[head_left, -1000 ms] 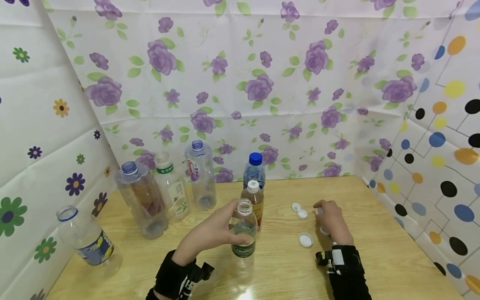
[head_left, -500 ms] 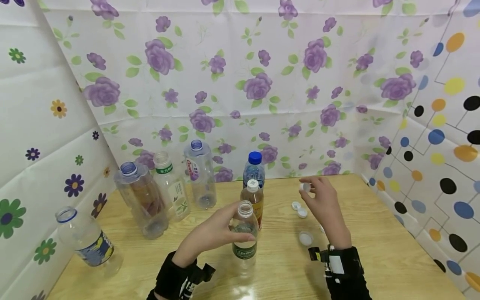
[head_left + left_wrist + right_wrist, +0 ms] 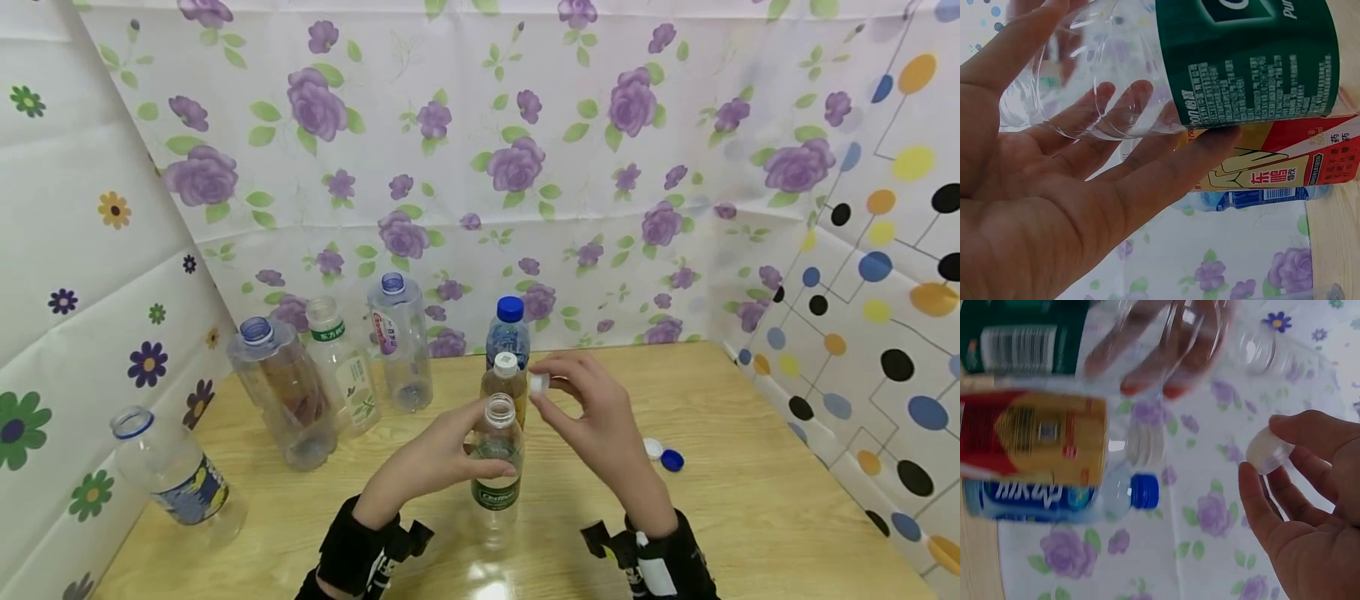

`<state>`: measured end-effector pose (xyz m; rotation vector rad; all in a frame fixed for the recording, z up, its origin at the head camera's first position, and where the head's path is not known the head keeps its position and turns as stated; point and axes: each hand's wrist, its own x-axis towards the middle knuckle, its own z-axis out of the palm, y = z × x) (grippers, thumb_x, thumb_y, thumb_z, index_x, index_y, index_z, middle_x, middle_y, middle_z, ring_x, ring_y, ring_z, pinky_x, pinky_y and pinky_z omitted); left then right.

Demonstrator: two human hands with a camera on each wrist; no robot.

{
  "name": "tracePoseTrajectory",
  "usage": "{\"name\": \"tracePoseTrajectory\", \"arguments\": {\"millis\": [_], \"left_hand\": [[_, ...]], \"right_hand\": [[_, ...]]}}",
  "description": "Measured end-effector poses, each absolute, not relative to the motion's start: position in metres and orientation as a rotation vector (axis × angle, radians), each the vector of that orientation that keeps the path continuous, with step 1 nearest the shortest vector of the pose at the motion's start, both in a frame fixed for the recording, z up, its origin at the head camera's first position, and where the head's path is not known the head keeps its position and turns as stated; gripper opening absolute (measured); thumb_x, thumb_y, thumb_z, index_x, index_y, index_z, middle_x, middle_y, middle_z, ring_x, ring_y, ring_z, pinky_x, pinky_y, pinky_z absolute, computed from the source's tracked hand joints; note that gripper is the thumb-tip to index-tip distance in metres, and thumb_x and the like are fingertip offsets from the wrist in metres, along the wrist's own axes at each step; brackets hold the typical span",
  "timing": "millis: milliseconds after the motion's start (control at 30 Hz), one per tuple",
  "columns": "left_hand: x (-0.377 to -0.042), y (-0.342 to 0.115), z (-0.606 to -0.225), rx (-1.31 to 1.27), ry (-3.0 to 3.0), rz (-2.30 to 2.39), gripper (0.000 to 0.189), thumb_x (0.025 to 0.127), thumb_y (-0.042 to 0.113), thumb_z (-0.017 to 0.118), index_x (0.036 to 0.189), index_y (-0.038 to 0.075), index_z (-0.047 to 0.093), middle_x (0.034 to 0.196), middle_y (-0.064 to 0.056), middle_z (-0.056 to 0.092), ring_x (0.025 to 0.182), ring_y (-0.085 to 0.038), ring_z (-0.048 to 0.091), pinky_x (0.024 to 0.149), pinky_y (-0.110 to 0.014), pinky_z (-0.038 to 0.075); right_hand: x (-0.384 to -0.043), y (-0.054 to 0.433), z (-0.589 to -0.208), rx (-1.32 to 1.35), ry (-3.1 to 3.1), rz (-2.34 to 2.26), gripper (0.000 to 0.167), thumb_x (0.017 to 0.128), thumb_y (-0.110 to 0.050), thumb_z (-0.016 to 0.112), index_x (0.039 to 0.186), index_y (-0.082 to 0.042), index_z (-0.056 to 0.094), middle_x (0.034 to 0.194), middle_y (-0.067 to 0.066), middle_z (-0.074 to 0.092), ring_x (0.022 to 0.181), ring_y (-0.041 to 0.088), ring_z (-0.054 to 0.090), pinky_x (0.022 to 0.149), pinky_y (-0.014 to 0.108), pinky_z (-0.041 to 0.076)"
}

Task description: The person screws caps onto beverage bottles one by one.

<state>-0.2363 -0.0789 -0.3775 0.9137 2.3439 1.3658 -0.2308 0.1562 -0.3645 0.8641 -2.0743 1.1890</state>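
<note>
My left hand (image 3: 442,454) grips a clear, uncapped plastic bottle (image 3: 497,497) with a dark green label, thumb in front and fingers behind. It stands upright on the table, its threaded mouth bare. In the right wrist view, the thumb and a fingertip of my right hand (image 3: 1310,487) pinch a white bottle cap (image 3: 1267,452). In the head view this cap is just right of the bottle's neck, slightly above mouth height. Right behind the held bottle stand a brown drink bottle (image 3: 506,364) with a white cap and a blue-capped bottle (image 3: 510,333).
Uncapped empty bottles stand at the left: a yellow-and-blue-labelled one (image 3: 191,493), a large bluish one (image 3: 288,408), a green-collared one (image 3: 352,392) and another bluish one (image 3: 408,350). A white cap (image 3: 653,448) and a blue cap (image 3: 672,460) lie beyond my right forearm.
My right hand has picked up a white cap from the table at the right and carried it left to beside the bottle's neck. My left hand keeps its grip on the bottle.
</note>
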Motion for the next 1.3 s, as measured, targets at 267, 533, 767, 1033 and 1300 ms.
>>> {"name": "tracePoseTrajectory", "arguments": {"millis": [267, 533, 767, 1033, 1300], "left_hand": [[-0.236, -0.08, -0.379, 0.938, 2.327, 1.396, 0.071, 0.092, 0.03, 0.078, 0.153, 0.032, 0.042, 0.14, 0.004, 0.057, 0.127, -0.026, 0.055, 0.093, -0.04, 0.054], [-0.236, -0.08, -0.382, 0.959, 2.316, 1.397, 0.075, 0.092, 0.028, 0.078, 0.156, 0.03, 0.038, 0.141, 0.003, 0.057, 0.125, -0.027, 0.057, 0.093, -0.038, 0.056], [-0.237, -0.079, -0.381, 0.97, 2.338, 1.374, 0.08, 0.092, 0.028, 0.079, 0.158, 0.032, 0.034, 0.14, 0.004, 0.058, 0.124, -0.025, 0.059, 0.093, -0.038, 0.056], [-0.236, -0.079, -0.38, 0.963, 2.381, 1.336, 0.072, 0.092, 0.031, 0.078, 0.154, 0.025, 0.041, 0.127, 0.004, 0.063, 0.116, -0.022, 0.06, 0.089, -0.038, 0.054], [-0.237, -0.079, -0.379, 0.972, 2.375, 1.347, 0.071, 0.092, 0.029, 0.078, 0.153, 0.023, 0.042, 0.134, 0.002, 0.061, 0.121, -0.024, 0.059, 0.089, -0.037, 0.054]], "right_hand": [[-0.216, 0.131, -0.362, 0.944, -1.955, 1.479, 0.04, 0.09, 0.011, 0.07, 0.128, -0.001, 0.064, 0.129, 0.015, 0.056, 0.121, 0.022, 0.058, 0.1, 0.032, 0.054], [-0.217, 0.119, -0.373, 0.942, -1.89, 1.624, 0.039, 0.089, 0.013, 0.071, 0.125, 0.001, 0.062, 0.129, 0.018, 0.059, 0.123, 0.024, 0.059, 0.1, 0.035, 0.055], [-0.219, 0.115, -0.377, 0.953, -1.853, 1.647, 0.039, 0.089, 0.014, 0.07, 0.123, -0.002, 0.061, 0.128, 0.019, 0.062, 0.125, 0.028, 0.059, 0.101, 0.037, 0.054], [-0.222, 0.115, -0.381, 0.989, -1.845, 1.677, 0.035, 0.089, 0.013, 0.07, 0.118, -0.002, 0.059, 0.129, 0.021, 0.064, 0.125, 0.029, 0.061, 0.102, 0.039, 0.053], [-0.226, 0.115, -0.382, 1.002, -1.881, 1.685, 0.027, 0.089, 0.011, 0.072, 0.108, -0.004, 0.059, 0.127, 0.019, 0.067, 0.122, 0.025, 0.064, 0.101, 0.038, 0.054]]}}
